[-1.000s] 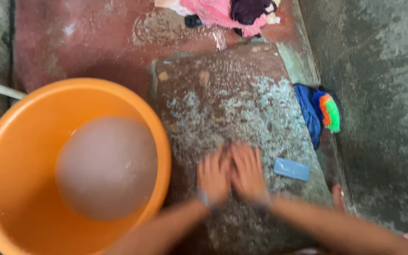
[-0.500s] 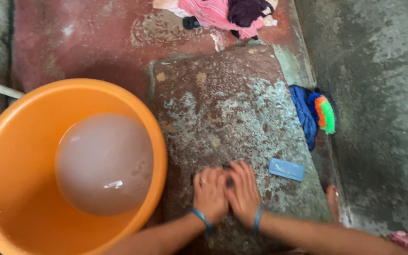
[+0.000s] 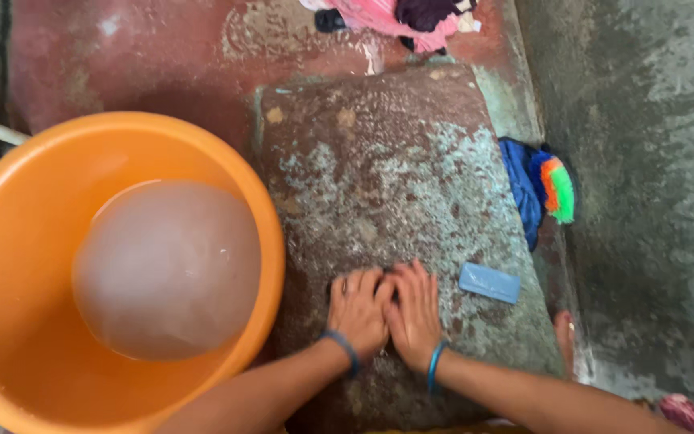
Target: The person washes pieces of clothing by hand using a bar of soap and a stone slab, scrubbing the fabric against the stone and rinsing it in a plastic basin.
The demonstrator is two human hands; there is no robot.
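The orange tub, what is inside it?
The orange tub holds cloudy water that covers the middle of its bottom. The water is too murky to show whether anything lies under it.

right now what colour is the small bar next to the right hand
Light blue; the small bar shows best in the head view, lying on the stone slab.

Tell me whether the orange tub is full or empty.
Partly filled: cloudy water pools in the bottom of the orange tub, well below the rim.
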